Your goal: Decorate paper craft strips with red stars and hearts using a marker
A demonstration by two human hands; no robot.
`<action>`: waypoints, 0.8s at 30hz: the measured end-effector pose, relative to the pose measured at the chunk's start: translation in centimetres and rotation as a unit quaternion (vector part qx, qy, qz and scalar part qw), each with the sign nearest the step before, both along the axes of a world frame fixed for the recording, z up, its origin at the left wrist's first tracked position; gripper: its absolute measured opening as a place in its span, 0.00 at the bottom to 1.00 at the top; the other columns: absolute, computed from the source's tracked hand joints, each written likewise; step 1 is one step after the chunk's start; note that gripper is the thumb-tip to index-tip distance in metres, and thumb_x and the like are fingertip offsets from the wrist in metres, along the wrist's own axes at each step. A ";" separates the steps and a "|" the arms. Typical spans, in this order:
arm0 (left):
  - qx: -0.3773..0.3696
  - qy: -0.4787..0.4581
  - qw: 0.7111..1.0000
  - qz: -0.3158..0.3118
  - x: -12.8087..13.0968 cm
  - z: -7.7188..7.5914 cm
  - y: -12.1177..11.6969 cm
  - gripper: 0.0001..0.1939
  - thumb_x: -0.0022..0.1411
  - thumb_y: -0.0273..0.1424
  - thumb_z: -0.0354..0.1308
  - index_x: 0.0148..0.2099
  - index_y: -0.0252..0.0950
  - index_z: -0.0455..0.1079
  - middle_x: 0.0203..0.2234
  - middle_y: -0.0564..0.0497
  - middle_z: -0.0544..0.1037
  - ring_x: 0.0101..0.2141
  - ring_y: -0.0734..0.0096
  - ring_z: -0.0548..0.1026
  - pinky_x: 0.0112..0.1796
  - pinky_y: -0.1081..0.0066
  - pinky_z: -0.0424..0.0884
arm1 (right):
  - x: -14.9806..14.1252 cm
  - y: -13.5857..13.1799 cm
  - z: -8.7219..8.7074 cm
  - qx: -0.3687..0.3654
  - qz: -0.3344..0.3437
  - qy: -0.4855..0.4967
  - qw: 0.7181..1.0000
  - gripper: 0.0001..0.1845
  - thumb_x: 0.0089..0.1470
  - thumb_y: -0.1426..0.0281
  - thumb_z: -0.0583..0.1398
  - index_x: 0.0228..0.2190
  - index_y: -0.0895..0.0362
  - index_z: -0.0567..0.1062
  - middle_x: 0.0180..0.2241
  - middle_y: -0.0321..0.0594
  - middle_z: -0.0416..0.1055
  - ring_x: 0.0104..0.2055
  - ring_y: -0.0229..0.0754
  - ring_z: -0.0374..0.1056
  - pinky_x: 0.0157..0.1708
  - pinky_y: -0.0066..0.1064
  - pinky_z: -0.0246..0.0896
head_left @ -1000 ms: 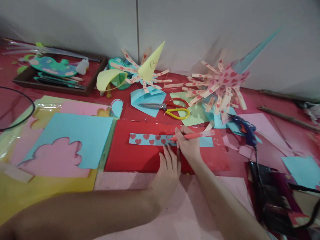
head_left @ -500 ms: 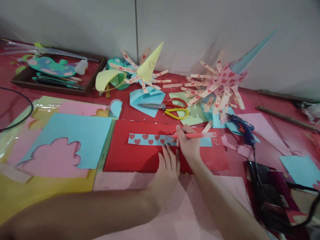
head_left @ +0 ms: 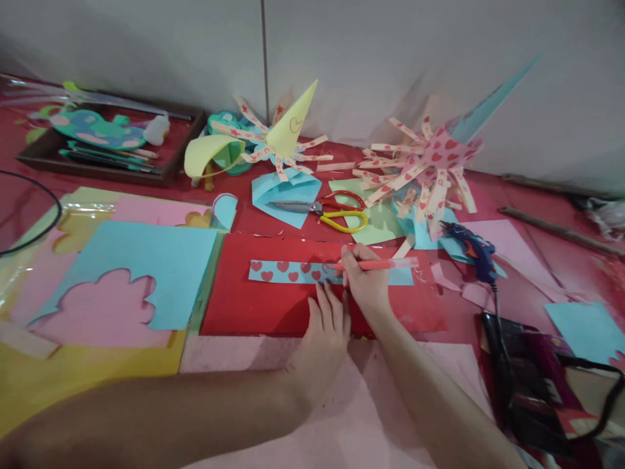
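A light blue paper strip point(head_left: 288, 278) with several red hearts lies across a red board point(head_left: 263, 309). My right hand point(head_left: 366, 280) is closed around a red pen point(head_left: 385, 264), its tip on the strip by a heart outline right of the filled hearts. My left hand point(head_left: 328, 326) lies flat with fingers stretched out, their tips at the strip's lower edge. The right hand covers part of the strip, whose bare blue end shows to its right.
Scissors point(head_left: 336, 212) lie behind the board on paper scraps. Paper cone figures point(head_left: 288, 133) stand along the wall. A glue gun point(head_left: 473, 251) with a cord is at the right. Cut paper sheets point(head_left: 190, 273) and a brown tray point(head_left: 168, 174) are at the left.
The pen and my right hand have shifted very slightly at the heart outline. My left hand stays in place; the whole view moves slightly left.
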State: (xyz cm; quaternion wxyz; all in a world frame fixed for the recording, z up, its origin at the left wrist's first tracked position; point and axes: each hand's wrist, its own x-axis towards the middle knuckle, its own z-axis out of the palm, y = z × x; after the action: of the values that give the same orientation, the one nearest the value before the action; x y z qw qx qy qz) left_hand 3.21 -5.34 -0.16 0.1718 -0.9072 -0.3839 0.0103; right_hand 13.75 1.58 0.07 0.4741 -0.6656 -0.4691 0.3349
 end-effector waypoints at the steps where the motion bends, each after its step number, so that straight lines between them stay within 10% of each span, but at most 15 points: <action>1: 0.001 0.001 1.000 -0.001 0.0 0.0 0.0 0.21 0.59 0.28 0.43 0.51 0.24 0.66 0.48 0.31 0.71 0.48 0.50 0.69 0.44 0.57 0.69 | 0.0 0.0 0.0 0.004 -0.001 -0.002 1.000 0.19 0.52 0.64 0.54 0.15 0.54 0.56 0.09 0.25 0.54 0.15 0.33 0.61 0.19 0.25 0.58; 24: 0.013 0.010 1.000 -0.005 -0.1 0.1 0.0 0.21 0.58 0.29 0.44 0.51 0.23 0.65 0.47 0.30 0.71 0.48 0.49 0.70 0.44 0.58 0.69 | 0.0 0.0 0.1 0.000 -0.022 -0.011 1.000 0.16 0.51 0.68 0.52 0.16 0.54 0.54 0.13 0.26 0.55 0.16 0.33 0.65 0.15 0.23 0.53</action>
State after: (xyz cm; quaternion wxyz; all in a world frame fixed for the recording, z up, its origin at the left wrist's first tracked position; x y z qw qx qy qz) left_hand 3.13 -5.30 -0.04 0.1872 -0.9065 -0.3781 0.0135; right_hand 13.71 1.56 0.17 0.4760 -0.6796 -0.4596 0.3167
